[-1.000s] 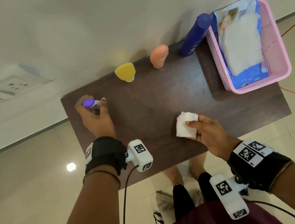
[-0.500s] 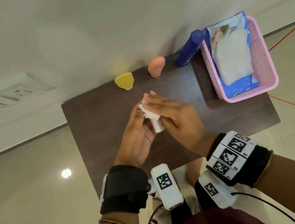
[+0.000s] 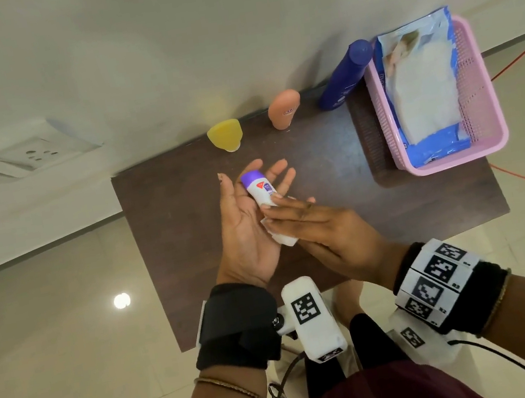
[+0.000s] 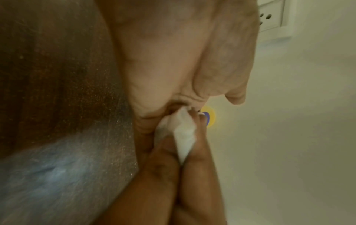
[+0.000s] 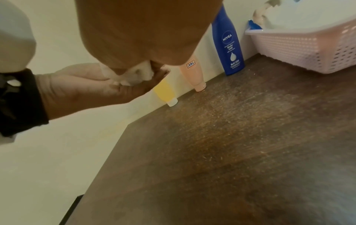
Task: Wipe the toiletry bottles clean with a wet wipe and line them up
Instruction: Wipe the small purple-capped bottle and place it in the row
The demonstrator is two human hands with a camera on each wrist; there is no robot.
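Both hands have shifted: wipe slid down off the cap, now bared.
Small purple-capped bottle lies across the outstretched left hand fingers; right hand, fingers flat, presses the wet wipe on its base. Wiping underway; next, probably stand it beside the yellow bottle.

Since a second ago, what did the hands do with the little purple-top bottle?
The left hand lifted the little purple-capped bottle off the table's left side to the middle, and it now lies across that open palm. The right hand brought the wet wipe over and rubs the bottle. The yellow, peach and blue bottles and the basket stayed put.
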